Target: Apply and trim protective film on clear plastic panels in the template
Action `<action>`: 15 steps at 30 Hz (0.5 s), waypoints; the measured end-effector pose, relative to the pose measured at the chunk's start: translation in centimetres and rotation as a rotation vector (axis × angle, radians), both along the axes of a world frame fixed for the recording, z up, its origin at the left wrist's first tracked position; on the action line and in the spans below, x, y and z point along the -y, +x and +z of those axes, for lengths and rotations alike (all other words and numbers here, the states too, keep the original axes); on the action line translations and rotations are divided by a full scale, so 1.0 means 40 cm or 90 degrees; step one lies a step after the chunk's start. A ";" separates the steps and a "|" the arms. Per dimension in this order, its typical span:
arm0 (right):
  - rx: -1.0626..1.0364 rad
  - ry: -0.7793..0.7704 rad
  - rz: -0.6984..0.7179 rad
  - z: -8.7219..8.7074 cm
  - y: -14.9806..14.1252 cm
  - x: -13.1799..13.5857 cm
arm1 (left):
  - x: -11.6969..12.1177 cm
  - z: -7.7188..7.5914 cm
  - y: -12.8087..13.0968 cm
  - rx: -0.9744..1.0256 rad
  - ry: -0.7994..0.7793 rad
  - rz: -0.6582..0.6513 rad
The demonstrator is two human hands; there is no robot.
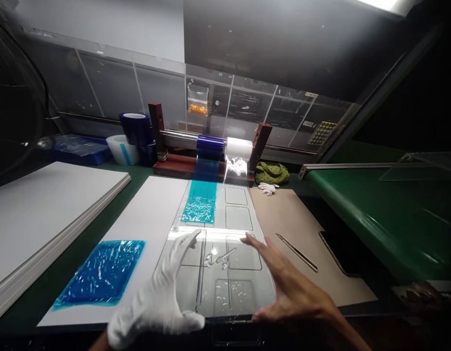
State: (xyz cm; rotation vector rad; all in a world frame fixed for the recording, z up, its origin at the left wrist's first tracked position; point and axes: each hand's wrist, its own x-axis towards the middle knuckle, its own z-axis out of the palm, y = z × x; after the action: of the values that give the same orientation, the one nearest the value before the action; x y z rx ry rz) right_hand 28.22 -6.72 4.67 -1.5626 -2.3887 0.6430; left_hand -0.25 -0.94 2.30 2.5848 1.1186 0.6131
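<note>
My left hand [156, 287], in a white glove, curves around the left side of a clear, glossy sheet [214, 273]. My bare right hand [287, 282] curves around its right side, fingertips over the surface and thumb at the near edge. Both hands hold the sheet between them, above white paper [152, 200] with drawn boxes. Reflections cross the sheet, and its exact edges are partly hidden by my hands. Beyond it, a teal film strip [201, 202] hangs down from a blue film roll [210, 146]. A clear film roll [239, 148] sits beside that on the same stand.
Blue film [103, 273] lies on the left of the paper, near a thick white stack [53, 200]. Tweezers [296, 252] and a dark phone [340, 253] are on brown board [284, 209]. Spare rolls [134, 129], green cloth [272, 172] and a red-brown stand [260, 144] stand behind.
</note>
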 end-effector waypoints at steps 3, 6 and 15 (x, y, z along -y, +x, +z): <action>0.164 0.148 0.035 0.085 -0.017 -0.006 | -0.050 0.070 -0.009 -0.189 -0.068 -0.050; 0.305 0.264 0.055 0.144 -0.068 -0.019 | -0.073 0.115 0.028 -0.327 0.034 -0.001; 0.235 0.232 0.043 0.076 0.029 0.004 | -0.071 0.061 0.070 -0.314 0.014 -0.032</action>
State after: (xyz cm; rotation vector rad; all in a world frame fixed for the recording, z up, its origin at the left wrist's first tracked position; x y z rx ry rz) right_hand 29.38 -6.88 7.70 -1.5480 -2.6306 -0.0871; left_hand 2.55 1.91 4.74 2.8557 1.1739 -0.0357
